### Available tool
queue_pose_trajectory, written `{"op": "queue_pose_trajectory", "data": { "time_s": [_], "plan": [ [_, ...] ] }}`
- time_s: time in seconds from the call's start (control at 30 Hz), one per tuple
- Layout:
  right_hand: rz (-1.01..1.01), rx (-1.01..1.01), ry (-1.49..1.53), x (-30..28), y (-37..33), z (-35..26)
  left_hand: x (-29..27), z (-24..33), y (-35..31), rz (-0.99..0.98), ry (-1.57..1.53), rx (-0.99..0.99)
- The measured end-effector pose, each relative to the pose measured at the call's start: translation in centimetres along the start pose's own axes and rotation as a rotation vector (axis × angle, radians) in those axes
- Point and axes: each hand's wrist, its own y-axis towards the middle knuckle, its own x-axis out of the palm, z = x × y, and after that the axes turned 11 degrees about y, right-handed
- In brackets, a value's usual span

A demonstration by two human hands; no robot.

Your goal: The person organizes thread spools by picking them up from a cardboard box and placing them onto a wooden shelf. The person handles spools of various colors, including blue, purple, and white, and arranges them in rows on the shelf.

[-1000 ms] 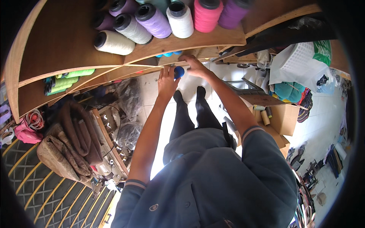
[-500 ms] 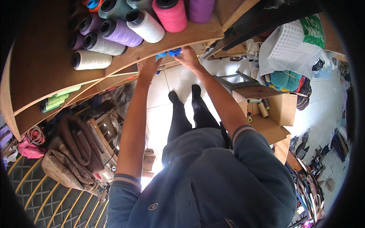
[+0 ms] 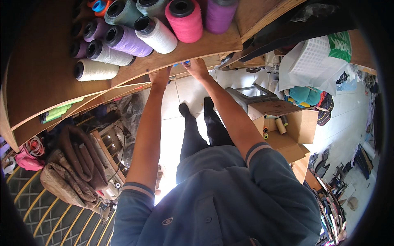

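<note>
Both my arms reach forward under the front edge of an upper wooden shelf (image 3: 184, 48). My right hand (image 3: 196, 68) has its fingers closed around something blue, of which a blue thread spool (image 3: 186, 62) shows only as a sliver below the shelf edge. Beside it, my left hand (image 3: 159, 75) is in the lower compartment, its fingers hidden by the shelf board. Above my hands stand cones of thread: a pink cone (image 3: 184, 24), a white cone (image 3: 156, 36), a purple cone (image 3: 221, 16), a lilac cone (image 3: 128, 41) and a cream cone (image 3: 97, 70).
Green thread cones (image 3: 61, 111) lie on a lower shelf at left. A cardboard box (image 3: 301, 127) with several spools stands at right, near a grey stool (image 3: 254, 95). Brown folded cloth (image 3: 78, 160) lies at lower left. A white plastic bag (image 3: 305, 61) is at upper right.
Both hands have gone farther under the shelf edge, hiding most of the blue spools seen before. The view has shifted slightly, so the shelf and its cones appear lower.
</note>
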Motion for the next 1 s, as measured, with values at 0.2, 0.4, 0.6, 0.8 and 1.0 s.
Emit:
{"op": "queue_pose_trajectory", "data": {
  "time_s": [0.2,0.4,0.6,0.8,1.0],
  "plan": [
    [0.015,-0.018,-0.068,-1.0,-0.7,1.9,-0.8,0.1,0.4,-0.068,-0.012,0.001],
    [0.112,0.187,-0.207,-2.9,-0.3,3.8,-1.7,0.4,-0.4,-0.011,0.024,0.017],
    [-0.037,0.195,-0.466,-2.7,0.2,5.0,-4.2,4.2,-0.4,-0.011,-0.103,0.084],
    [-0.169,0.253,-0.486,-3.2,1.6,5.5,-5.2,5.8,0.0,-0.011,-0.060,0.146],
    [-0.225,0.290,-0.585,-4.3,1.1,3.6,-6.1,5.2,-0.6,0.038,-0.092,0.150]
  ]
}}
